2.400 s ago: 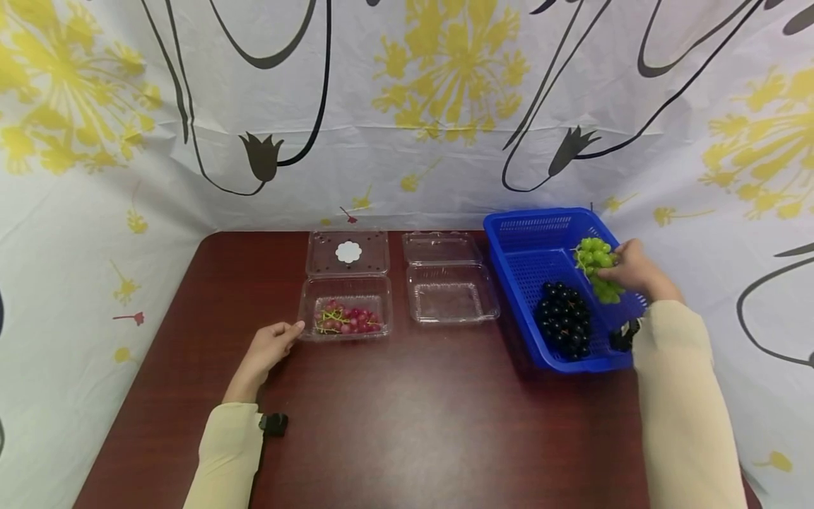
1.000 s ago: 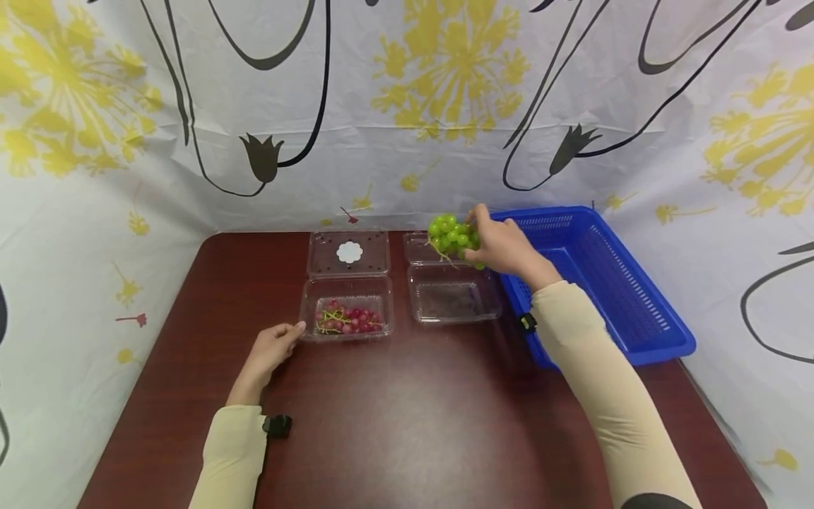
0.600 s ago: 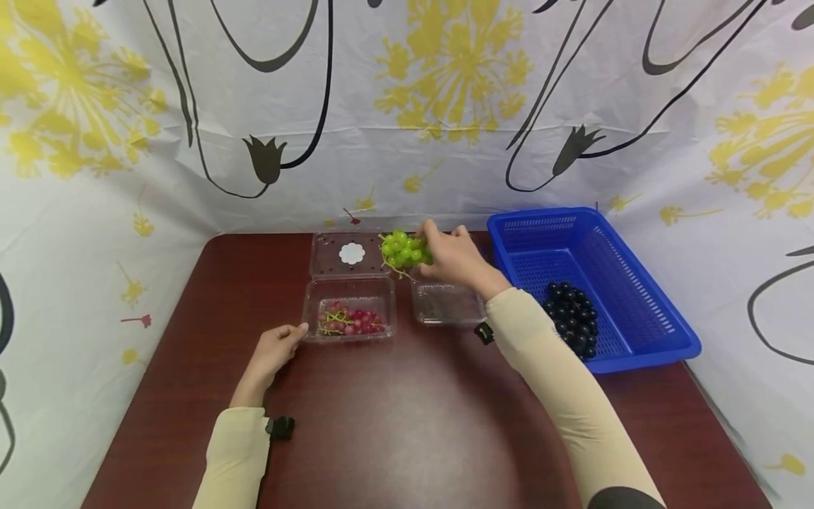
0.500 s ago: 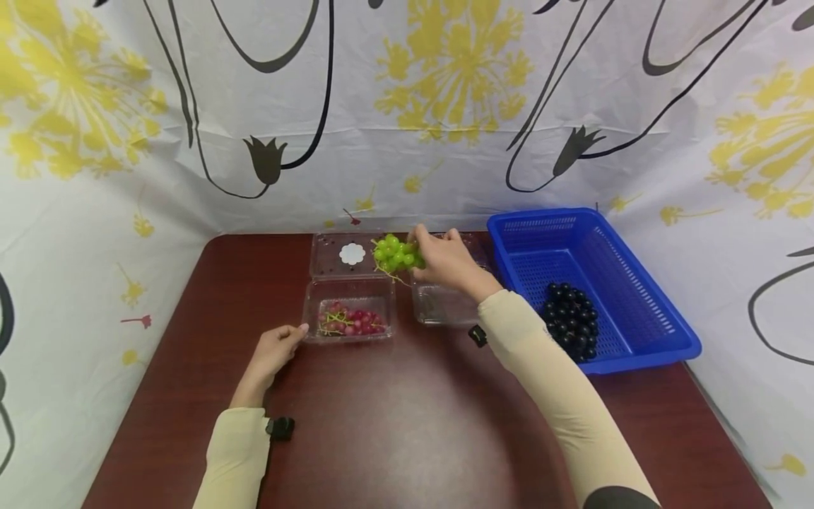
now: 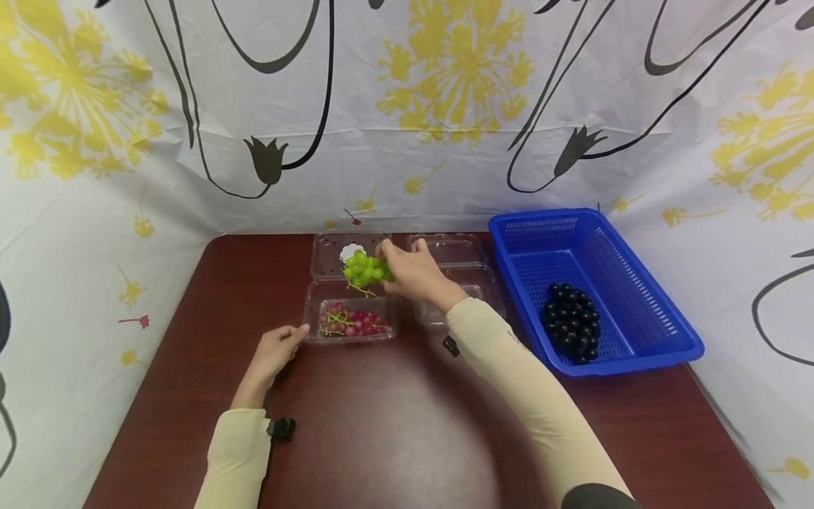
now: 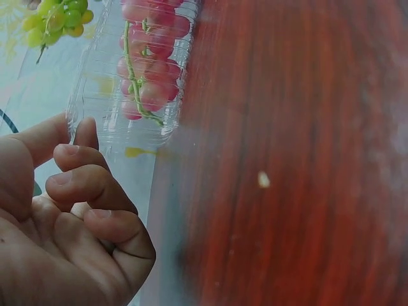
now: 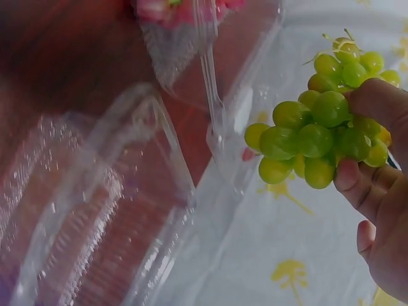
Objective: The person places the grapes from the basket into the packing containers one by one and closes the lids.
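My right hand [image 5: 416, 274] grips a bunch of green grapes [image 5: 364, 270] in the air above the left clear plastic clamshell box [image 5: 316, 304]. In the right wrist view, thumb and fingers pinch the green grapes [image 7: 315, 137] from the side. Red grapes [image 5: 350, 322] with green stems lie inside that left box. My left hand [image 5: 273, 351] pinches the left box's near left corner between thumb and forefinger; the left wrist view shows the other fingers of this hand [image 6: 83, 223] curled. To the right stands a second clear clamshell [image 5: 492, 293], its lid folded back, partly behind my right wrist.
A blue plastic basket [image 5: 661, 283] at the right holds a bunch of black grapes [image 5: 572, 324]. A white label [image 5: 352, 252] is on the left box's open lid. Everything stands on a dark red-brown table [image 5: 381, 424], with a patterned cloth [image 5: 356, 162] hanging behind.
My right hand has lifted the green grapes out of the blue basket and carried them left, past the right box to above the left one. My left hand has stayed at the left box's corner.
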Tool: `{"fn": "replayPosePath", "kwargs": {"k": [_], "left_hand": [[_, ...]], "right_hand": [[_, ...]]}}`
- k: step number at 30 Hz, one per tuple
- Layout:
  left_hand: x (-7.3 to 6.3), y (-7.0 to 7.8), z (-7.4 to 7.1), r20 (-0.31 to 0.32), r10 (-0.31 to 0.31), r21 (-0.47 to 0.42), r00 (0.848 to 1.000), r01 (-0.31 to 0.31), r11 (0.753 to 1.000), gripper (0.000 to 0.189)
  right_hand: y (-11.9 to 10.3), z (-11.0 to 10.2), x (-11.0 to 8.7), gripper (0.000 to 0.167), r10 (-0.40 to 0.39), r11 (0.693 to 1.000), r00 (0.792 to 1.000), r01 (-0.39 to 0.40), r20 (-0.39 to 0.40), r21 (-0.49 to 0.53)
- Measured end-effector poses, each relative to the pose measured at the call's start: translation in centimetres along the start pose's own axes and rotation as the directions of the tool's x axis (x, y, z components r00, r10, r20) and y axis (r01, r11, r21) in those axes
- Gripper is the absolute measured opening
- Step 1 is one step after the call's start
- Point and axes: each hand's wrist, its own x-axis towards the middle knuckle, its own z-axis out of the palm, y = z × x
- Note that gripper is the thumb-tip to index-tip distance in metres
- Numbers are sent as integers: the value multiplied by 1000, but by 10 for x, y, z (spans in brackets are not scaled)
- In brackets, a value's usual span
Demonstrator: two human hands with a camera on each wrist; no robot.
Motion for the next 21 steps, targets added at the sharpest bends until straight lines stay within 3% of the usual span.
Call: {"fn": "replayPosePath", "kwargs": {"k": [21], "left_hand": [[0, -1, 0, 4, 9, 1, 1000, -9, 1000, 46]], "right_hand": [[-24, 49, 17, 49, -8, 1000, 997, 9, 80, -10]]}}
